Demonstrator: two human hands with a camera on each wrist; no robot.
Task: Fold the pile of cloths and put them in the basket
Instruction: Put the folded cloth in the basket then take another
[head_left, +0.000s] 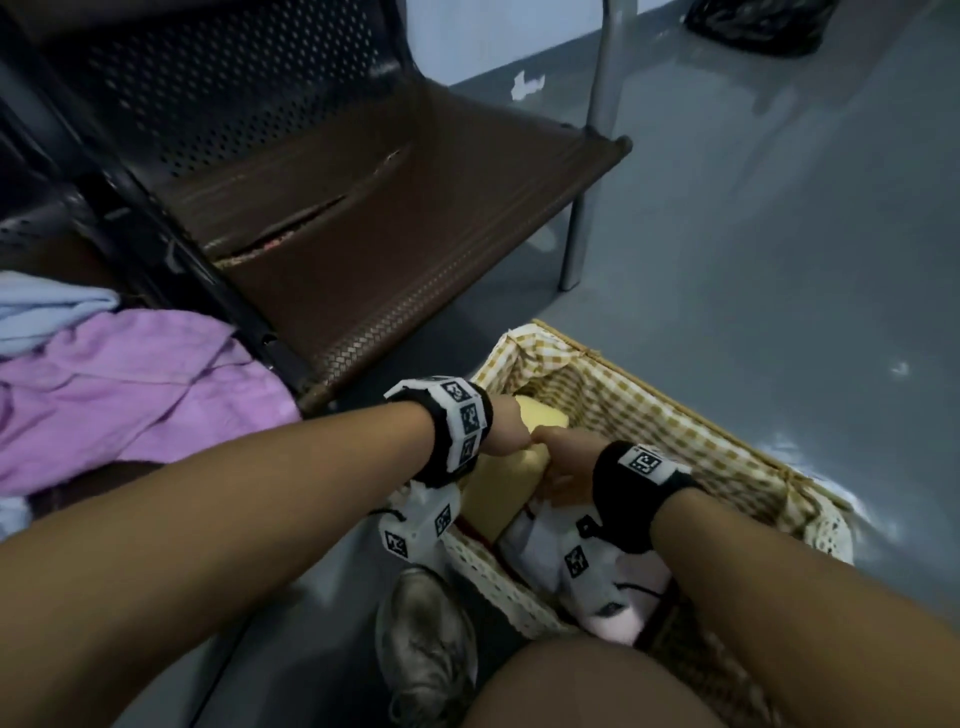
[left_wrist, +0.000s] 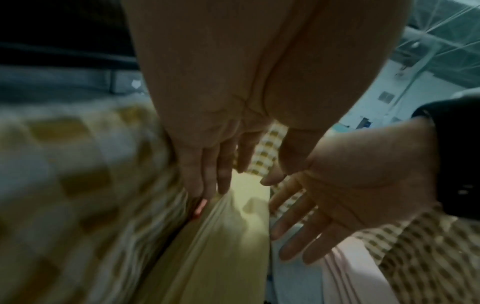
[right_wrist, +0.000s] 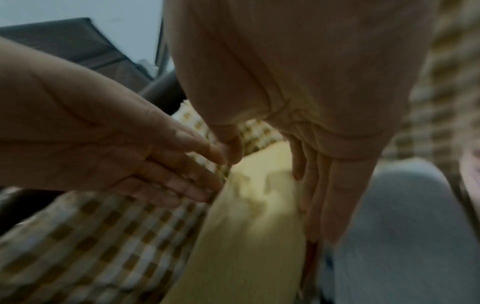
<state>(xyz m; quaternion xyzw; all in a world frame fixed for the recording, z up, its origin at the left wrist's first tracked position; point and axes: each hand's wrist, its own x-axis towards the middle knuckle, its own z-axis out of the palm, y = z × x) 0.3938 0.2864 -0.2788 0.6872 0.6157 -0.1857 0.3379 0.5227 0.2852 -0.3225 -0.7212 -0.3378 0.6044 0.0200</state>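
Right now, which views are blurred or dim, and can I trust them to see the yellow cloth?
Head view: fairly sharp, wide-angle bending, yellow cloth partly hidden by wrists. Left wrist view: dim, basket lining smeared. Right wrist view: dim, motion-blurred throughout, cloth edges soft.

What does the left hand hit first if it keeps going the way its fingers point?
Probably the folded yellow cloth: the left hand points down into the basket, fingers already alongside it. Below that, likely the gingham liner; depth unclear.
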